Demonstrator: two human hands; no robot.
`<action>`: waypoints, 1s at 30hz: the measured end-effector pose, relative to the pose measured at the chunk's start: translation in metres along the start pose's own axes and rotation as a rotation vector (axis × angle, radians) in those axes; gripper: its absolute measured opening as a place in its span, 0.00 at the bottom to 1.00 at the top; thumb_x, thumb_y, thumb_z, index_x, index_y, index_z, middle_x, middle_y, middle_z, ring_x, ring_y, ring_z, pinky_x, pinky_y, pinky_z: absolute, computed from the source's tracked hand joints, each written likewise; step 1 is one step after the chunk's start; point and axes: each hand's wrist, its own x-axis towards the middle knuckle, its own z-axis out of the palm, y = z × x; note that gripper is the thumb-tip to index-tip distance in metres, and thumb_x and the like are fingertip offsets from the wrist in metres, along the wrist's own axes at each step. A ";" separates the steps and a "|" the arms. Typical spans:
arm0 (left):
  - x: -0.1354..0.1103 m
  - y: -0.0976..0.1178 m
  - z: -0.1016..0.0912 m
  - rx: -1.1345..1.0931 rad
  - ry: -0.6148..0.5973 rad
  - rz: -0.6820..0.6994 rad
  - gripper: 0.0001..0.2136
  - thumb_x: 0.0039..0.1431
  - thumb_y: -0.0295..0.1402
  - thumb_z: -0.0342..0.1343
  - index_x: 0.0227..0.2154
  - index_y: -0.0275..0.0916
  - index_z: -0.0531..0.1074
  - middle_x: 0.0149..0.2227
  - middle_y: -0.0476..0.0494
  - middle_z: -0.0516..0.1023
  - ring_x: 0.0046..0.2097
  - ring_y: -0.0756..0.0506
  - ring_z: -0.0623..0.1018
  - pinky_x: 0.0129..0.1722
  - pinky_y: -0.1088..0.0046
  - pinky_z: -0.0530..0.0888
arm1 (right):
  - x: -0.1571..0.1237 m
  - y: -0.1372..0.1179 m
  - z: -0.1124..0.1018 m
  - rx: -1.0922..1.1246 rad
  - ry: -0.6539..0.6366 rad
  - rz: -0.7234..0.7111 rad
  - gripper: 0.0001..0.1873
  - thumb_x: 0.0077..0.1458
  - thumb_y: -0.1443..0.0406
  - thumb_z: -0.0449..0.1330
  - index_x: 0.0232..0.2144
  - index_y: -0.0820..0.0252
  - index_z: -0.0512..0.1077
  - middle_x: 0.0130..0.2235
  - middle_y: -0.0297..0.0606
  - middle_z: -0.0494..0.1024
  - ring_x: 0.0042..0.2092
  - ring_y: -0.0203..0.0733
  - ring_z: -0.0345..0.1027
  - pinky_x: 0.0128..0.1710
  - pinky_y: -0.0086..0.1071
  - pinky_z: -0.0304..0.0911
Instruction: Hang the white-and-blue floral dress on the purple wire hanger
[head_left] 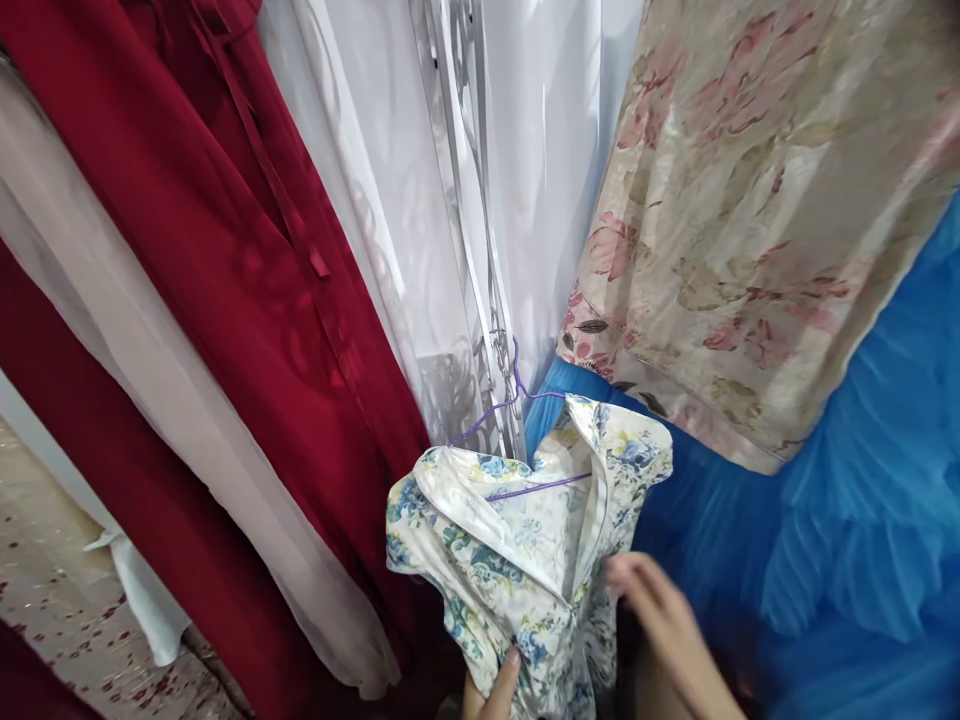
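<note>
A white garment with blue and yellow flower print (pixel 510 570) hangs on a thin purple wire hanger (pixel 480 425). It has short cap sleeves and a V-shaped neckline; its lower end runs out of view, so I cannot tell whether it is a dress or a top. My left hand (pixel 493 694) grips its lower left side, with the thumb lying over the front of the cloth. At the garment's right edge is my right hand (pixel 664 605), blurred, its fingertips at or against the fabric; whether they pinch it I cannot tell.
Long red cloth (pixel 225 280) and a pale beige panel (pixel 217 430) hang at the left. Behind the hanger are white drapes (pixel 375 110) and narrow metal rails (pixel 469 180). A beige floral skirt (pixel 720 250) hangs over blue ruffled fabric (pixel 862 520) at the right.
</note>
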 end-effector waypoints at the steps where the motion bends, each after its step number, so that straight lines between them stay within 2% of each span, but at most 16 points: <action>1: 0.000 0.000 0.001 -0.009 -0.002 0.014 0.35 0.41 0.49 0.71 0.54 0.44 0.75 0.59 0.39 0.74 0.69 0.32 0.59 0.69 0.62 0.56 | -0.009 0.001 0.014 -0.002 -0.216 0.029 0.15 0.59 0.49 0.59 0.32 0.52 0.72 0.32 0.37 0.75 0.37 0.49 0.69 0.40 0.40 0.67; 2: 0.001 -0.001 0.001 -0.022 -0.006 0.035 0.37 0.41 0.49 0.70 0.55 0.40 0.74 0.59 0.36 0.74 0.68 0.31 0.61 0.69 0.60 0.57 | -0.016 0.000 0.028 -0.003 -0.346 0.040 0.17 0.61 0.49 0.57 0.30 0.53 0.71 0.31 0.36 0.73 0.35 0.48 0.68 0.38 0.39 0.66; 4: 0.001 -0.002 0.001 -0.043 -0.009 0.083 0.39 0.42 0.51 0.70 0.57 0.36 0.73 0.59 0.34 0.74 0.67 0.30 0.64 0.68 0.59 0.58 | -0.021 -0.004 0.050 0.008 -0.438 0.039 0.18 0.64 0.49 0.53 0.30 0.55 0.68 0.29 0.34 0.70 0.34 0.44 0.66 0.37 0.35 0.63; 7: 0.000 -0.004 -0.004 -0.048 0.016 0.114 0.37 0.44 0.50 0.69 0.56 0.36 0.73 0.57 0.34 0.76 0.65 0.31 0.66 0.67 0.59 0.60 | -0.017 -0.005 0.066 0.045 -0.444 0.027 0.17 0.65 0.51 0.52 0.31 0.56 0.67 0.29 0.33 0.69 0.34 0.42 0.65 0.36 0.33 0.61; 11: -0.006 -0.001 -0.010 -0.078 0.038 0.137 0.33 0.45 0.49 0.69 0.53 0.36 0.74 0.55 0.33 0.77 0.64 0.31 0.68 0.66 0.57 0.60 | -0.014 0.008 0.071 0.021 -0.392 0.063 0.11 0.60 0.56 0.58 0.38 0.57 0.68 0.32 0.36 0.73 0.33 0.43 0.67 0.35 0.33 0.61; 13: -0.010 0.002 -0.008 -0.104 -0.001 0.146 0.33 0.45 0.48 0.69 0.54 0.37 0.74 0.56 0.34 0.77 0.65 0.32 0.67 0.66 0.57 0.60 | -0.017 0.015 0.073 -0.030 -0.374 0.084 0.09 0.59 0.58 0.58 0.36 0.58 0.68 0.30 0.35 0.73 0.32 0.42 0.67 0.34 0.33 0.61; 16: -0.013 0.001 0.000 -0.145 -0.087 0.149 0.33 0.45 0.46 0.70 0.54 0.38 0.74 0.58 0.34 0.75 0.65 0.32 0.68 0.66 0.57 0.62 | -0.022 0.017 0.075 -0.039 -0.426 0.091 0.09 0.59 0.60 0.56 0.28 0.57 0.65 0.25 0.32 0.69 0.28 0.40 0.64 0.30 0.32 0.58; 18: -0.012 -0.005 0.007 -0.170 -0.086 0.154 0.33 0.44 0.46 0.70 0.53 0.37 0.75 0.57 0.33 0.76 0.64 0.31 0.69 0.64 0.57 0.64 | -0.025 0.015 0.075 -0.006 -0.424 0.077 0.11 0.59 0.61 0.56 0.26 0.56 0.63 0.24 0.30 0.67 0.27 0.39 0.62 0.29 0.30 0.56; 20: -0.008 -0.011 0.009 -0.181 -0.021 0.156 0.31 0.45 0.48 0.70 0.51 0.36 0.74 0.54 0.32 0.77 0.61 0.31 0.71 0.62 0.57 0.67 | -0.026 0.012 0.071 0.025 -0.412 0.065 0.13 0.60 0.60 0.56 0.25 0.56 0.61 0.23 0.29 0.66 0.26 0.37 0.61 0.28 0.30 0.54; 22: -0.001 -0.012 0.005 -0.173 0.117 0.224 0.29 0.49 0.48 0.68 0.51 0.37 0.72 0.52 0.33 0.78 0.58 0.32 0.74 0.58 0.57 0.69 | -0.027 0.011 0.064 0.044 -0.440 0.079 0.13 0.60 0.60 0.56 0.25 0.56 0.61 0.22 0.28 0.65 0.25 0.36 0.59 0.27 0.29 0.53; 25: 0.008 -0.003 -0.008 -0.115 0.471 0.553 0.26 0.53 0.47 0.64 0.50 0.39 0.68 0.51 0.36 0.75 0.55 0.35 0.74 0.56 0.57 0.70 | -0.029 0.014 0.053 0.062 -0.499 0.116 0.13 0.59 0.62 0.57 0.23 0.57 0.61 0.19 0.27 0.64 0.23 0.35 0.58 0.26 0.29 0.52; 26: 0.009 0.001 -0.009 -0.051 0.553 0.676 0.24 0.54 0.46 0.63 0.49 0.40 0.68 0.50 0.37 0.74 0.54 0.36 0.74 0.55 0.57 0.70 | -0.030 0.015 0.051 0.068 -0.508 0.128 0.13 0.58 0.63 0.57 0.23 0.57 0.62 0.18 0.27 0.64 0.22 0.34 0.57 0.25 0.29 0.51; 27: 0.008 0.004 -0.009 0.043 0.564 0.769 0.21 0.55 0.45 0.62 0.48 0.40 0.69 0.49 0.38 0.73 0.53 0.37 0.74 0.55 0.58 0.70 | -0.032 0.016 0.049 0.076 -0.513 0.142 0.12 0.57 0.63 0.57 0.23 0.57 0.62 0.18 0.26 0.64 0.21 0.34 0.57 0.24 0.29 0.50; 28: 0.007 0.006 -0.005 0.161 0.492 0.825 0.19 0.56 0.43 0.62 0.46 0.40 0.70 0.49 0.38 0.73 0.52 0.37 0.74 0.55 0.58 0.70 | -0.033 0.016 0.048 0.087 -0.519 0.159 0.11 0.57 0.63 0.57 0.24 0.57 0.63 0.17 0.26 0.64 0.20 0.33 0.56 0.23 0.28 0.50; 30: 0.002 0.005 0.008 0.378 0.218 0.853 0.15 0.59 0.39 0.60 0.47 0.40 0.71 0.50 0.37 0.74 0.53 0.37 0.74 0.54 0.58 0.71 | -0.035 0.016 0.048 0.102 -0.539 0.188 0.10 0.57 0.64 0.57 0.24 0.58 0.64 0.16 0.24 0.62 0.18 0.32 0.54 0.22 0.27 0.48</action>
